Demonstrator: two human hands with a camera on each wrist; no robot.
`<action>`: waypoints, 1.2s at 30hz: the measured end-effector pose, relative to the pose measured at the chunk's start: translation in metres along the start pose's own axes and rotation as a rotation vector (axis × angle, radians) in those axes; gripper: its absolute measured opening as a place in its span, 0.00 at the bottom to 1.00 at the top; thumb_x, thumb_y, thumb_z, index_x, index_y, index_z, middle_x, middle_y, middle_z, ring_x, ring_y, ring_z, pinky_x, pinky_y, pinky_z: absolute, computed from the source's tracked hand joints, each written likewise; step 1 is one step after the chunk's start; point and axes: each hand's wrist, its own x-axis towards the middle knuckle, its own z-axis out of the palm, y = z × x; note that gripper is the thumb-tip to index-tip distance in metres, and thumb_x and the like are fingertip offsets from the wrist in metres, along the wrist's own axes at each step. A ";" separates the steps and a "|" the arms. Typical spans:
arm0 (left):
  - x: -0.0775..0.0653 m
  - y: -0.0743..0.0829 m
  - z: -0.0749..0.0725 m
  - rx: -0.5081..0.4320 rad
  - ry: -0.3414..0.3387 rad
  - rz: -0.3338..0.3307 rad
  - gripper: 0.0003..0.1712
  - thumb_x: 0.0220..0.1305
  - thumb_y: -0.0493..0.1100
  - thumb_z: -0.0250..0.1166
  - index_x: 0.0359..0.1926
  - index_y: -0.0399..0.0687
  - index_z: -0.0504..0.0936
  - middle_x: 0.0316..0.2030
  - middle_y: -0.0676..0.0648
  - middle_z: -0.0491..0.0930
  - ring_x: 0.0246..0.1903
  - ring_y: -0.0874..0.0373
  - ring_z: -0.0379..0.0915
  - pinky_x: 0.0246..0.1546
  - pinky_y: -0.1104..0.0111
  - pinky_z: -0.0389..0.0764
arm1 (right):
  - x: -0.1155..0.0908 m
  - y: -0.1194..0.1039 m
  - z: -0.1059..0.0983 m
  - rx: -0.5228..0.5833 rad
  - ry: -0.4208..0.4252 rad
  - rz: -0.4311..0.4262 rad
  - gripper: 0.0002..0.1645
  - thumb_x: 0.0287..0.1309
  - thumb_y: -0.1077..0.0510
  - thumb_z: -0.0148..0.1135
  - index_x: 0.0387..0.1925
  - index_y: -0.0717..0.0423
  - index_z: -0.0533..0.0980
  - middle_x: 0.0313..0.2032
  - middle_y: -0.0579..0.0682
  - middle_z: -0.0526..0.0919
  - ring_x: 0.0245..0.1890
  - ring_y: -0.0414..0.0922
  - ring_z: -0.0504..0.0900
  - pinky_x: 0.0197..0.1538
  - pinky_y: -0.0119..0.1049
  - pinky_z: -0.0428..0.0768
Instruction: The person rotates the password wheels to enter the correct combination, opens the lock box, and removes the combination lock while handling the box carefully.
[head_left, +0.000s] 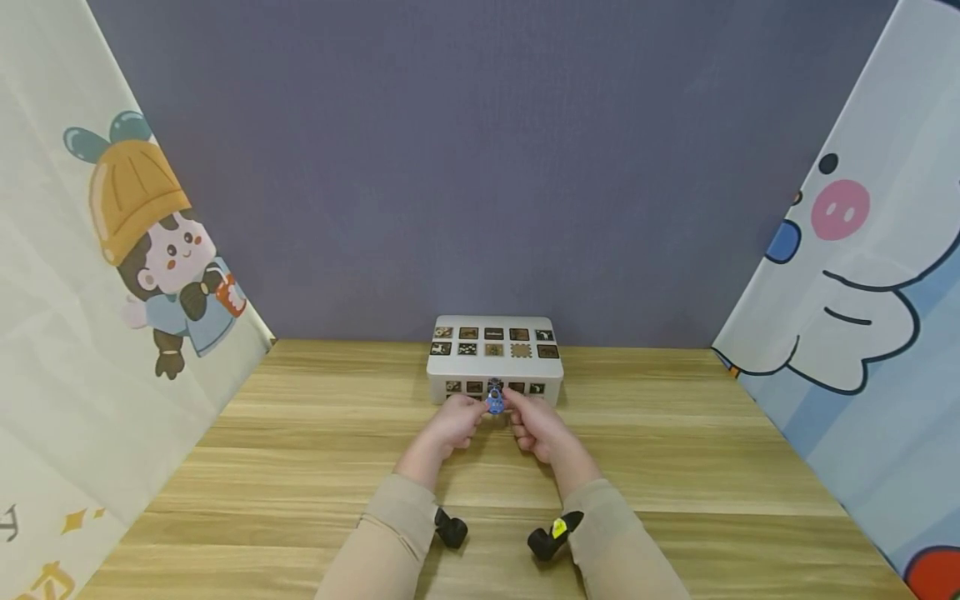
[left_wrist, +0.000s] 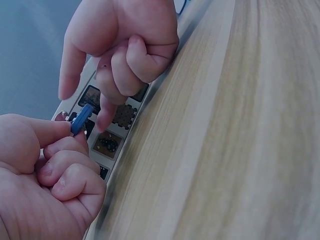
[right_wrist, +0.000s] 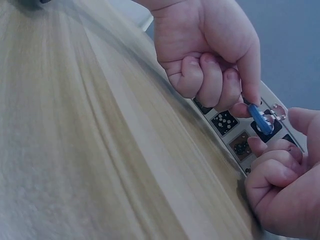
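A small blue padlock, with what look like number dials along one side, is at the front of a white box printed with dark picture squares. My left hand pinches the padlock between thumb and forefinger, its other fingers curled in. On the opposite side, my right hand holds its thumb and forefinger apart around the padlock without gripping it. Beside the padlock, a metal clasp shows on the box. Whether the shackle passes through this clasp cannot be made out.
The box stands at the back of a wood-grain table, close to a dark grey-blue panel. Printed cartoon curtains hang along both sides. A black camera mount sits at each wrist.
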 end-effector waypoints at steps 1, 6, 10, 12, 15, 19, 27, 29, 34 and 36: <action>0.000 0.000 0.000 0.000 -0.001 -0.002 0.18 0.77 0.42 0.54 0.42 0.26 0.76 0.16 0.56 0.60 0.13 0.66 0.50 0.12 0.75 0.54 | 0.000 -0.001 -0.001 0.000 0.004 0.005 0.25 0.71 0.40 0.58 0.42 0.59 0.77 0.17 0.39 0.61 0.13 0.33 0.54 0.14 0.25 0.53; 0.000 0.000 0.000 -0.004 -0.008 -0.004 0.17 0.77 0.42 0.54 0.39 0.29 0.75 0.15 0.57 0.59 0.12 0.66 0.50 0.12 0.75 0.54 | -0.002 -0.004 -0.004 -0.004 0.009 0.027 0.34 0.72 0.36 0.54 0.56 0.64 0.75 0.18 0.39 0.61 0.13 0.34 0.53 0.15 0.26 0.53; 0.000 0.000 0.000 -0.002 -0.011 0.000 0.17 0.77 0.43 0.55 0.38 0.29 0.75 0.15 0.57 0.59 0.12 0.66 0.50 0.12 0.75 0.54 | -0.003 -0.005 -0.006 -0.011 0.007 0.030 0.37 0.72 0.35 0.54 0.60 0.65 0.74 0.18 0.39 0.60 0.14 0.34 0.53 0.16 0.26 0.53; 0.000 0.000 -0.001 0.001 -0.013 0.000 0.17 0.77 0.42 0.55 0.40 0.27 0.76 0.15 0.57 0.59 0.12 0.66 0.50 0.12 0.75 0.54 | -0.003 -0.005 -0.007 -0.014 0.005 0.028 0.37 0.71 0.35 0.54 0.60 0.65 0.74 0.18 0.39 0.60 0.14 0.34 0.53 0.16 0.26 0.53; -0.001 0.001 -0.001 0.004 -0.016 0.001 0.18 0.77 0.42 0.55 0.43 0.25 0.77 0.15 0.57 0.60 0.12 0.66 0.50 0.12 0.75 0.54 | -0.003 -0.005 -0.009 -0.011 0.005 0.029 0.38 0.69 0.35 0.57 0.61 0.64 0.74 0.18 0.39 0.59 0.14 0.34 0.53 0.16 0.26 0.53; -0.002 0.001 -0.002 0.008 -0.016 0.001 0.19 0.77 0.42 0.54 0.45 0.24 0.77 0.16 0.57 0.60 0.12 0.66 0.50 0.12 0.75 0.54 | -0.003 -0.005 -0.009 -0.009 0.007 0.034 0.39 0.67 0.34 0.60 0.61 0.63 0.75 0.18 0.39 0.59 0.14 0.34 0.53 0.16 0.26 0.53; -0.001 0.000 -0.001 0.005 -0.013 0.002 0.18 0.77 0.42 0.55 0.42 0.26 0.76 0.15 0.57 0.59 0.13 0.66 0.50 0.12 0.75 0.54 | -0.002 -0.005 -0.006 0.000 -0.005 0.019 0.31 0.68 0.38 0.61 0.53 0.62 0.77 0.17 0.39 0.59 0.14 0.34 0.52 0.15 0.26 0.52; 0.000 0.000 -0.001 0.003 -0.015 0.002 0.18 0.77 0.42 0.54 0.41 0.26 0.76 0.15 0.57 0.59 0.13 0.66 0.50 0.12 0.75 0.54 | -0.002 -0.004 -0.005 0.004 -0.014 0.017 0.26 0.67 0.40 0.62 0.47 0.61 0.78 0.16 0.39 0.59 0.13 0.34 0.52 0.15 0.26 0.52; 0.001 -0.001 -0.001 0.002 -0.017 -0.002 0.18 0.77 0.42 0.54 0.43 0.25 0.76 0.15 0.57 0.59 0.13 0.66 0.50 0.12 0.76 0.54 | 0.000 -0.001 -0.002 -0.018 -0.025 -0.006 0.16 0.69 0.47 0.62 0.35 0.57 0.78 0.15 0.39 0.60 0.12 0.34 0.53 0.14 0.26 0.53; 0.001 -0.001 -0.002 0.001 -0.017 -0.003 0.18 0.77 0.42 0.54 0.43 0.25 0.77 0.15 0.57 0.59 0.13 0.66 0.50 0.12 0.75 0.54 | 0.001 0.001 -0.002 -0.046 -0.026 -0.029 0.14 0.69 0.50 0.62 0.36 0.58 0.78 0.15 0.40 0.60 0.12 0.35 0.54 0.14 0.27 0.53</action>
